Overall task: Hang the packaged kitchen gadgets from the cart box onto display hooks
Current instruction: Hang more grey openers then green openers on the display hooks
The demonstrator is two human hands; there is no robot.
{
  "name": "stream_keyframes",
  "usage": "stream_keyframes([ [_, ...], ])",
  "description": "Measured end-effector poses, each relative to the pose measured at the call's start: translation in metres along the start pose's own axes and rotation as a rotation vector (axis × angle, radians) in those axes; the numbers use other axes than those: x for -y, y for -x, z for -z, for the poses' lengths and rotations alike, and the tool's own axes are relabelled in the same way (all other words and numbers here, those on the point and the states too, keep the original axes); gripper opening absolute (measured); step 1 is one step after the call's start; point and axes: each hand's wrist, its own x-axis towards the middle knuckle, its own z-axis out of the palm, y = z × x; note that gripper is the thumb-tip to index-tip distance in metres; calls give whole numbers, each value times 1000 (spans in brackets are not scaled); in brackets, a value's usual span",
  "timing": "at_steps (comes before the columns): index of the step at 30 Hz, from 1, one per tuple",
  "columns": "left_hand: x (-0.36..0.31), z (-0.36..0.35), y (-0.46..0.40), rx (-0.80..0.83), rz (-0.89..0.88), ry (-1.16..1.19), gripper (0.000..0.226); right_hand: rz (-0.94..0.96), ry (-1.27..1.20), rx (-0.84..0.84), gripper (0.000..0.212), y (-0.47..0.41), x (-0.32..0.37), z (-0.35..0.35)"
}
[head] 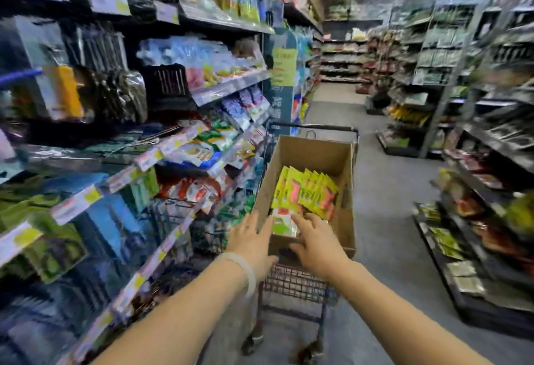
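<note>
A brown cardboard box [315, 153] stands open in a small wire cart [297, 283] in the aisle. Inside it, several yellow-green packaged gadgets [309, 191] with pink parts stand upright in a row, and one green-and-white pack [281, 224] lies at the near end. My left hand [251, 242] rests with spread fingers against the box's near left corner. My right hand [316, 244] reaches over the near rim, fingers spread just above the packs. Neither hand holds anything. A pale bangle sits on my left wrist.
Shelves of hanging packaged goods [202, 145] with price strips run along the left, close to the cart. More shelving [476, 191] lines the right side. The grey aisle floor [384, 191] stretches ahead past the cart.
</note>
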Motion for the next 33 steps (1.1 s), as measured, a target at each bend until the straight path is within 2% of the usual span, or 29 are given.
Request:
stream_keyframes([
  [7,-9,-3,-141,-5,-145,4,80,-147,42,-35,63,-103,-61,-5],
  [13,5,-6,-248,71,-205,31,81,-234,29,-27,63,-208,-92,-13],
  [19,20,-51,-316,230,-177,10,79,-316,30,143,62,-250,-133,-62],
  [24,21,-89,-357,330,-142,35,75,-352,30,246,53,-284,-174,-105],
  [30,23,-129,-391,432,-76,50,78,-437,-1,409,57,-314,-217,-161],
  [33,23,-144,-402,437,-61,66,76,-518,-27,459,72,-325,-229,-185],
])
